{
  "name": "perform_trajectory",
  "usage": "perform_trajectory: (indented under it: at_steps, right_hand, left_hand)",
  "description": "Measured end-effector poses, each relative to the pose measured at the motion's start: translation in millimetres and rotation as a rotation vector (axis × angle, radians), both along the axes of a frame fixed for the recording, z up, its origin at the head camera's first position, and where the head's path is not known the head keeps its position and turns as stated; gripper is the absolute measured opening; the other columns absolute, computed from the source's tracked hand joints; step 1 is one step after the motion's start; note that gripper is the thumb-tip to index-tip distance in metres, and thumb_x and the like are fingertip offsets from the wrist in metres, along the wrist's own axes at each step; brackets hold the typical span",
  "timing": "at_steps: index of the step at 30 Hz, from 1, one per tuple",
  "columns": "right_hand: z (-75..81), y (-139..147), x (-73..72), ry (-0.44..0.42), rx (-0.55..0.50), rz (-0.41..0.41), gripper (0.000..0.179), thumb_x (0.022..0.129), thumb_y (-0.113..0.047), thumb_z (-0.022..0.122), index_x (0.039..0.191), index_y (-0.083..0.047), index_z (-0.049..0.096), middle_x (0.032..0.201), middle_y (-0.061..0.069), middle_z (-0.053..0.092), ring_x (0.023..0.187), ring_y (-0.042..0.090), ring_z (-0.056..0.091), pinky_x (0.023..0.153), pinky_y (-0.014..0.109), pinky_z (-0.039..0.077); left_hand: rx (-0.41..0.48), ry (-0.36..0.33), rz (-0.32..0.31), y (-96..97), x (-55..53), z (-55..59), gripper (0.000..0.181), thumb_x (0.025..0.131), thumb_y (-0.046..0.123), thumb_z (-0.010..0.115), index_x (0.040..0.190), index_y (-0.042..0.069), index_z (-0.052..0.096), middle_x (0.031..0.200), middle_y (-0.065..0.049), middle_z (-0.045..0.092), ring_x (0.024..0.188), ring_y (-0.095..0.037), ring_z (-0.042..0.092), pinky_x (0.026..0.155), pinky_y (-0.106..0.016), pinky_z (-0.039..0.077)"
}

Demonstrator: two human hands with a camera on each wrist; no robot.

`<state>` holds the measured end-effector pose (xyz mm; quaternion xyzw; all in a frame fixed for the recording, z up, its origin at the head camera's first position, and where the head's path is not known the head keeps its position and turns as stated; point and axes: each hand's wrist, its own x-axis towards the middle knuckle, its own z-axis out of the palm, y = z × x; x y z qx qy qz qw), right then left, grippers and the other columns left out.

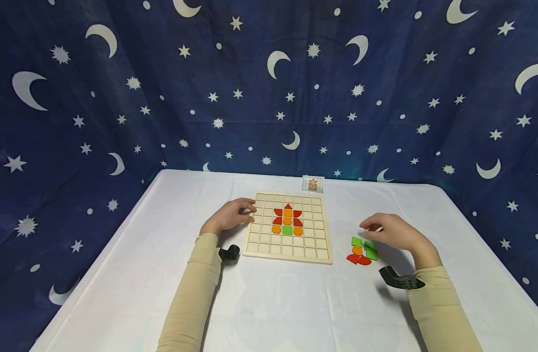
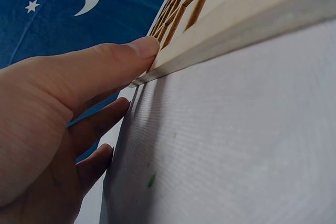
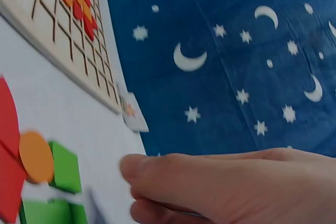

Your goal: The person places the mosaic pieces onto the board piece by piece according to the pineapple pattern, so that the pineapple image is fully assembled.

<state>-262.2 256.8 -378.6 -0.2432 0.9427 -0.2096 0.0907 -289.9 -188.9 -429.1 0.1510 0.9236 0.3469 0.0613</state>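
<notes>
A wooden grid board (image 1: 269, 251) lies on the white table, with red, orange and green pieces set in its middle cells. At its left edge is my left hand (image 1: 230, 215); the thumb (image 2: 142, 51) rests on the rim and the other fingers are loosely bent beside it. My right hand (image 1: 394, 234) hovers over a small group of loose pieces, fingers loosely bent, with nothing visible between thumb and fingertips. Below it lie green square pieces (image 1: 371, 253), an orange disc (image 1: 357, 251) and red curved pieces (image 1: 364, 260), close together.
A small pattern card (image 1: 307, 184) lies behind the board, showing a similar coloured figure on a grid. A dark blue cloth (image 1: 247, 137) with moons and stars hangs behind the table (image 1: 286, 308). A black wrist mount (image 1: 400, 279) sticks out under the right wrist.
</notes>
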Motion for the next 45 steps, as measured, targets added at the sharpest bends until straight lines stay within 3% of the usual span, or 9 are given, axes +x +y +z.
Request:
perform_trajectory:
  at_steps: [4,9,14,24,32,45]
  right_hand:
    - [-5.1,7,-0.1,-0.086,-0.008,0.043,0.029,0.087,-0.017,0.073,0.112,-0.003,0.07,0.105,0.004,0.069,0.093,0.02,0.06,0.084,0.042,0.054]
    - [-14.4,6,-2.5,-0.171,-0.039,0.192,0.023,0.085,-0.015,0.075,0.108,-0.013,0.073,0.102,-0.003,0.065,0.089,0.017,0.055,0.08,0.032,0.051]
    - [-20.2,3,-5.3,-0.172,-0.014,0.255,0.022,0.085,-0.011,0.073,0.105,-0.019,0.073,0.098,-0.006,0.061,0.085,0.012,0.052,0.076,0.028,0.049]
    - [-18.7,3,-6.0,-0.173,-0.015,0.213,0.023,0.085,-0.011,0.074,0.107,-0.017,0.073,0.099,-0.004,0.061,0.086,0.016,0.053,0.077,0.029,0.051]
    - [-24.0,-4,-6.7,-0.158,-0.006,0.228,0.022,0.084,-0.01,0.074,0.104,-0.018,0.072,0.097,-0.003,0.059,0.084,0.016,0.051,0.076,0.028,0.049]
    - [-22.0,-16,-3.9,-0.141,0.0,0.164,0.021,0.084,-0.015,0.077,0.104,-0.016,0.07,0.097,-0.002,0.059,0.084,0.015,0.051,0.077,0.032,0.05]
  left_hand:
    - [0.002,-0.003,0.0,-1.0,-0.1,1.0,0.031,0.086,0.016,0.075,0.116,0.007,0.07,0.144,-0.008,0.051,0.139,-0.028,0.039,0.116,-0.042,0.029]
    - [0.001,0.001,-0.005,-1.8,0.5,1.3,0.031,0.086,0.016,0.075,0.116,0.007,0.07,0.144,-0.009,0.051,0.138,-0.029,0.039,0.116,-0.043,0.03]
    - [0.013,-0.007,0.0,-1.9,1.0,1.2,0.031,0.086,0.016,0.075,0.116,0.007,0.07,0.144,-0.009,0.051,0.139,-0.029,0.039,0.116,-0.043,0.029]
    - [0.005,-0.004,0.006,-2.4,4.0,0.4,0.031,0.088,0.016,0.073,0.117,0.007,0.069,0.145,-0.008,0.05,0.139,-0.028,0.039,0.116,-0.043,0.029]
    - [0.009,-0.003,0.003,-2.1,5.3,-1.3,0.03,0.087,0.015,0.074,0.116,0.007,0.07,0.144,-0.009,0.05,0.139,-0.029,0.039,0.116,-0.043,0.029]
    - [0.003,-0.005,0.004,-0.8,3.1,-0.6,0.031,0.087,0.017,0.074,0.117,0.008,0.07,0.145,-0.008,0.05,0.139,-0.028,0.038,0.116,-0.043,0.029]
